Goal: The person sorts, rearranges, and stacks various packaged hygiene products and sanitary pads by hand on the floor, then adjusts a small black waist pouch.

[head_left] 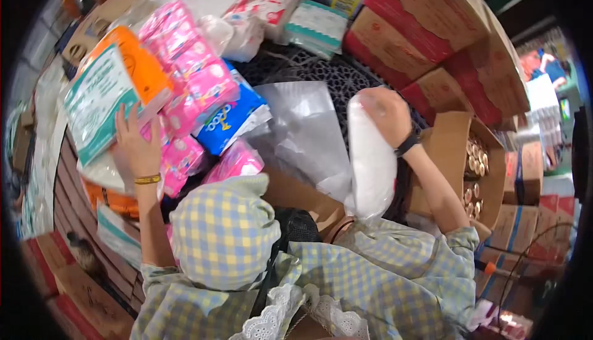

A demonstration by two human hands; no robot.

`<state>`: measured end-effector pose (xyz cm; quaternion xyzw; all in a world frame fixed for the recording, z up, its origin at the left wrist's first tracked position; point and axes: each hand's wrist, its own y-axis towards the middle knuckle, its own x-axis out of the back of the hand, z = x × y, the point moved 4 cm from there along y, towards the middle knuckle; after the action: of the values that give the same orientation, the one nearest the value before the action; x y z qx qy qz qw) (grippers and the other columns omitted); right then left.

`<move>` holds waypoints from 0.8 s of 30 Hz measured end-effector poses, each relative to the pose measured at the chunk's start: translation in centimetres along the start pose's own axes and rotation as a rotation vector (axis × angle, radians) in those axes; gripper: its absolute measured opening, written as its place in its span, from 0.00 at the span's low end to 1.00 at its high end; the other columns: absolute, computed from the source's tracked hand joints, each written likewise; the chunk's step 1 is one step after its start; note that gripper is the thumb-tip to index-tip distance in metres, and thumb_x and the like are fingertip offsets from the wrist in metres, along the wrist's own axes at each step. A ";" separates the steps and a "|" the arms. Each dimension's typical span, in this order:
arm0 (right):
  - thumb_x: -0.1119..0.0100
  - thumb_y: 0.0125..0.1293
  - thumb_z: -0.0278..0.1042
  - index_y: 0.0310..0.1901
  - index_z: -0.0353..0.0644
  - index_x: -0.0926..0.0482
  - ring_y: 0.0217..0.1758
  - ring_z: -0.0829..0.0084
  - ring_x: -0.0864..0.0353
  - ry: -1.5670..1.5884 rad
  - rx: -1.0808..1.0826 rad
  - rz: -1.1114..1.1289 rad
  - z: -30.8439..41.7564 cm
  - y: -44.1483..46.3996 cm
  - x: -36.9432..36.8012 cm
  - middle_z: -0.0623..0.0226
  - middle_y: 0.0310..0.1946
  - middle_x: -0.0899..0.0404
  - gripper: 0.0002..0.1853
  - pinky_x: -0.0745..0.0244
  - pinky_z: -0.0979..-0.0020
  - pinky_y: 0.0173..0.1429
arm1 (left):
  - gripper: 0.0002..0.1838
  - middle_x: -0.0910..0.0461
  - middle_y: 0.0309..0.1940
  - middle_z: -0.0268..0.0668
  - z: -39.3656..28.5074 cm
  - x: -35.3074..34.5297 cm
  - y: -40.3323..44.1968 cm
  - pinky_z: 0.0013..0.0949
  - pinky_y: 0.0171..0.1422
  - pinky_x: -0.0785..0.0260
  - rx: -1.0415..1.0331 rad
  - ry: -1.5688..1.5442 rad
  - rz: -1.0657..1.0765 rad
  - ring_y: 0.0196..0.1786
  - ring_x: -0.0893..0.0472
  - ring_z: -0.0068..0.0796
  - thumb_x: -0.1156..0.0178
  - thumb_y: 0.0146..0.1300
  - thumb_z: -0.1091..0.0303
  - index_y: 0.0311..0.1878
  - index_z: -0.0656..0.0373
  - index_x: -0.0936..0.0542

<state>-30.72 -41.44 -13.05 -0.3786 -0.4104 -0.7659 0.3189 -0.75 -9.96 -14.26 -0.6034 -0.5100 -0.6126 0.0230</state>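
My left hand [137, 145] lies with its fingers spread on the lower right part of a white and teal packet [99, 102], which leans on an orange packet [136, 62]. Beside it are pink plastic packs [191, 68] and a blue pack [228, 117]. My right hand [383, 114] grips the top of a long white plastic-wrapped bag [370, 161], which hangs upright above my lap. Its fingertips are partly hidden. Between the hands lies a clear plastic sheet [302, 130].
Stacked brown and red cartons [432, 25] stand at the upper right. An open carton [441, 148] with several round-topped items is beside my right forearm. Another teal packet [316, 28] lies at the back. A checkered cloth-covered shape [225, 235] is near my left arm. A person [550, 68] is at the far right.
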 end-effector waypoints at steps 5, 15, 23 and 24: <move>0.36 0.43 0.39 0.32 0.40 0.23 0.37 0.64 0.25 0.000 -0.063 0.042 2.8 -1.8 1.3 0.62 0.30 0.24 0.15 0.31 0.68 0.43 | 0.31 0.45 0.60 0.47 -4.6 -4.9 -0.2 0.57 0.63 0.62 -0.113 0.055 0.110 0.65 0.53 0.48 0.40 0.47 0.53 0.55 0.51 0.34; 0.31 0.29 0.51 0.60 0.37 0.56 0.51 0.51 0.35 -0.331 -0.591 -0.055 -0.3 -6.9 2.8 0.45 0.49 0.38 0.58 0.34 0.64 0.51 | 0.51 0.57 0.65 0.41 -7.1 -11.9 -1.8 0.65 0.60 0.66 -0.156 0.175 0.495 0.67 0.60 0.49 0.36 0.33 0.43 0.64 0.36 0.49; 0.32 0.29 0.50 0.54 0.29 0.45 0.43 0.52 0.28 -0.239 -0.917 0.042 -5.7 -11.7 6.3 0.45 0.42 0.30 0.51 0.31 0.67 0.48 | 0.49 0.56 0.65 0.40 -6.7 -13.4 -3.9 0.64 0.61 0.66 -0.193 0.189 0.331 0.66 0.58 0.50 0.39 0.35 0.39 0.64 0.35 0.50; 0.31 0.29 0.49 0.53 0.28 0.41 0.41 0.54 0.26 -0.172 -0.940 0.050 -6.4 -11.9 6.6 0.45 0.40 0.28 0.49 0.31 0.67 0.47 | 0.48 0.55 0.65 0.40 -6.6 -13.2 -4.5 0.64 0.61 0.66 -0.192 0.206 0.259 0.66 0.58 0.50 0.40 0.37 0.39 0.64 0.36 0.50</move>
<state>-45.66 -42.67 -14.50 -0.5535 -0.0354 -0.8265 0.0962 -4.75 -19.90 -25.39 -0.5975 -0.3623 -0.7089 0.0960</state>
